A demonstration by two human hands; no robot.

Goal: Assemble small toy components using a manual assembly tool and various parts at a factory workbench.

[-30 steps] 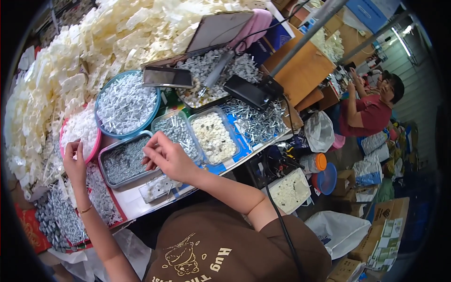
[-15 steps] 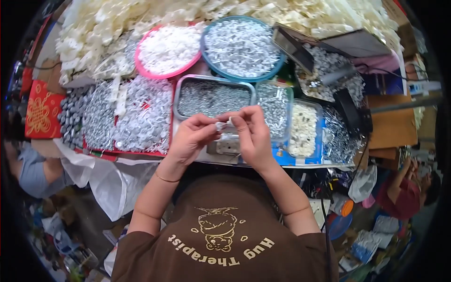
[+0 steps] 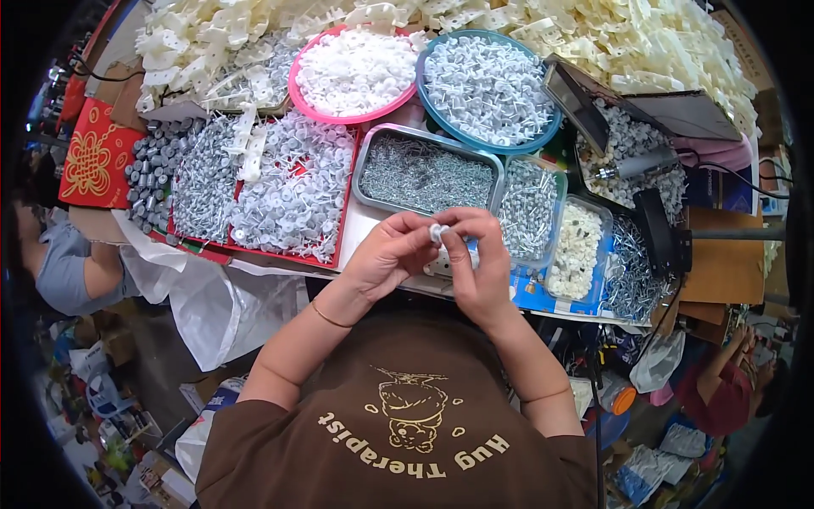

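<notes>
My left hand (image 3: 392, 256) and my right hand (image 3: 480, 270) meet over the table's near edge, fingers pinched. Between their fingertips sits a small white plastic part (image 3: 438, 232), with both hands gripping it; its exact kind is too small to tell. Just beyond the fingers stands a metal tray (image 3: 368, 188) full of small metal pins or screws. Below my hands, a pale block with dark holes (image 3: 439, 266) is partly covered by the fingers.
Left of my hands, a red tray (image 3: 345, 222) holds white-headed parts. Farther back are a pink basin (image 3: 298, 92) and a teal basin (image 3: 555, 127) of small parts. Clear boxes (image 3: 605, 222) stand at right, near a black clamp with a rod (image 3: 657, 233). Cream plastic pieces (image 3: 644, 51) heap behind.
The view has shifted, so the table things sit farther right. My hands have come closer together, and the white part now shows between both sets of fingertips.
</notes>
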